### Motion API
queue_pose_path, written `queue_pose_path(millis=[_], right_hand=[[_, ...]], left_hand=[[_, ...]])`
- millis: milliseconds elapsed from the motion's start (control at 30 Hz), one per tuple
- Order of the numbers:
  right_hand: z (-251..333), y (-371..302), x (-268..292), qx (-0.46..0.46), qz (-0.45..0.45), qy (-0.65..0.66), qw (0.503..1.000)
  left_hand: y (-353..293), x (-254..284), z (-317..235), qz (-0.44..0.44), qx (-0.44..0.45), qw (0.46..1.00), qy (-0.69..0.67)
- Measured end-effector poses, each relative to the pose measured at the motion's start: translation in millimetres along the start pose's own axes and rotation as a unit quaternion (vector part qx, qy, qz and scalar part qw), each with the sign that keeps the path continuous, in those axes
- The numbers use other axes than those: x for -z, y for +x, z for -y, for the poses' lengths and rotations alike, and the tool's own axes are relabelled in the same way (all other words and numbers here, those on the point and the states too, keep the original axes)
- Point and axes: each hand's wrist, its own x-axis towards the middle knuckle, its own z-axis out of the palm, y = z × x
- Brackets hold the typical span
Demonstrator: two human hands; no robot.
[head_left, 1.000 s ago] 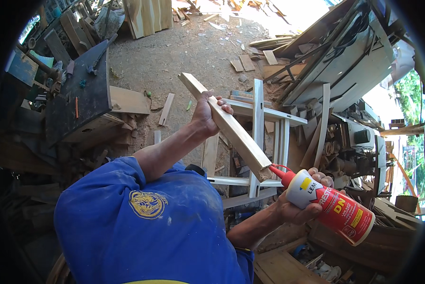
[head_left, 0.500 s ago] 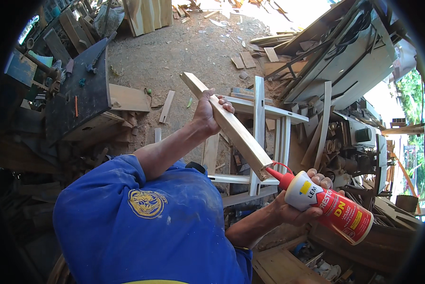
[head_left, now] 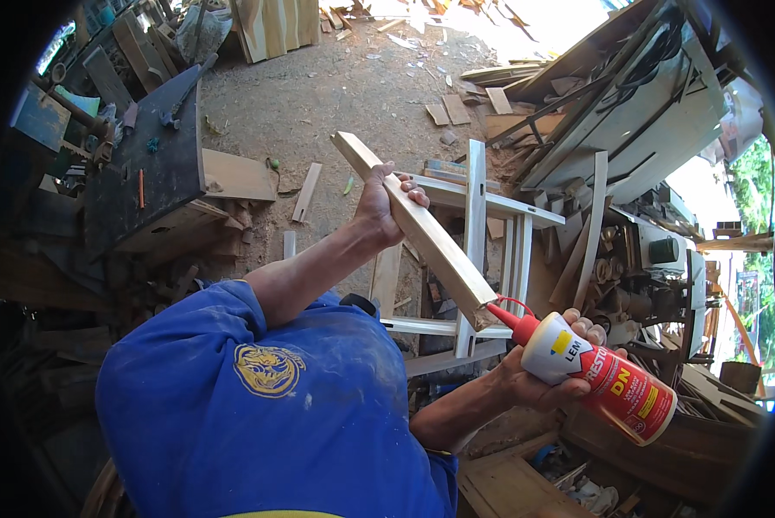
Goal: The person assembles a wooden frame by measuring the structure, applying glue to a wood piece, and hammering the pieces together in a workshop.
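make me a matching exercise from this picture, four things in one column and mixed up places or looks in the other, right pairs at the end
Things
1. long, squared, pale wooden bar
2. red and white plastic bottle
3. thin orange stick
4. blue cloth shirt

Places or looks
A. lying on a dark tabletop
B. held in the right hand, its red nozzle pointed at an end of the wood
C. bears a round yellow emblem
D. held in the left hand

Right pairs: 1-D, 2-B, 3-A, 4-C
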Motion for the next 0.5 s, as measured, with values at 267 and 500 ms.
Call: queue_pose_path(millis=[267, 500], right_hand=[[3, 12, 12, 0.030, -0.034, -0.091, 0.995], [33, 27, 23, -0.125, -0.115, -0.101, 0.980]], left_hand=[[-1, 1, -6, 0.027, 0.031, 0.999, -0.026], [-3, -13, -20, 0.079, -0.076, 0.993, 0.038]])
